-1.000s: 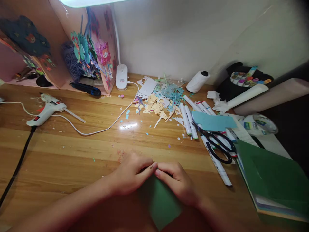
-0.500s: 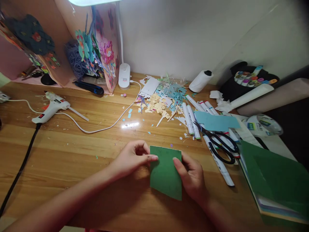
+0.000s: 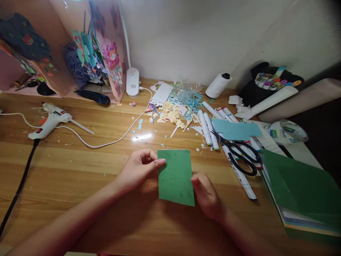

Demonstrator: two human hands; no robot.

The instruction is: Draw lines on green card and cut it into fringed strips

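Note:
A rectangular piece of green paper is held up over the wooden table, its lower edge cut at a slant. My left hand pinches its upper left edge, thumb on the front and fingers partly behind. My right hand is closed at the paper's right edge, with the thumb tip by the border; its fingertips are slightly blurred. Right of my hands, black-handled scissors lie open on several white markers and a light blue paper strip.
Paper scraps are heaped near the wall. A glue gun with a black cord lies left, near a white cable and a blue cutter. Green sheets are stacked right, below clear tape. A marker holder stands behind.
The green paper has risen slightly and turned more upright. My right thumb has slid off its front to the right edge, while my left hand keeps its pinch. The view has shifted a little.

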